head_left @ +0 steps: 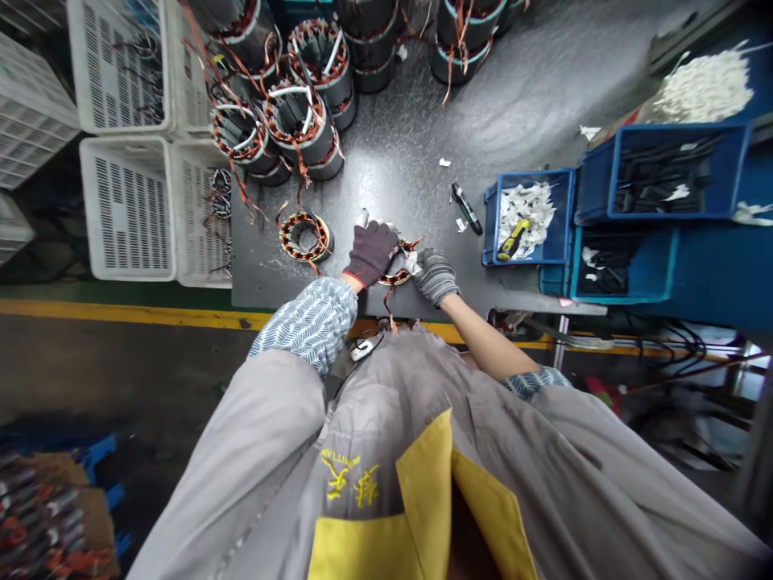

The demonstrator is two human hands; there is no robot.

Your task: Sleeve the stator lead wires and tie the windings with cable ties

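Observation:
My left hand (371, 254), in a dark grey glove with a red cuff, lies over a small copper-wound motor stator (398, 274) on the steel work table (386, 153). My right hand (436, 278), in a lighter grey glove, grips the stator's near side, with a white insulation scrap (411, 263) at its fingertips. Much of the stator is hidden by my gloves, and loose copper leads hang from it toward the table edge. A second wound stator (305, 238) lies flat to the left of my left hand. Taller stators (299, 121) stand beyond it.
A black-and-green tool (466, 208) lies right of my hands. Blue bins hold white scraps (525, 216) and black parts (670, 173), with a teal bin (622, 266) below. White plastic crates (126, 209) stand left of the table.

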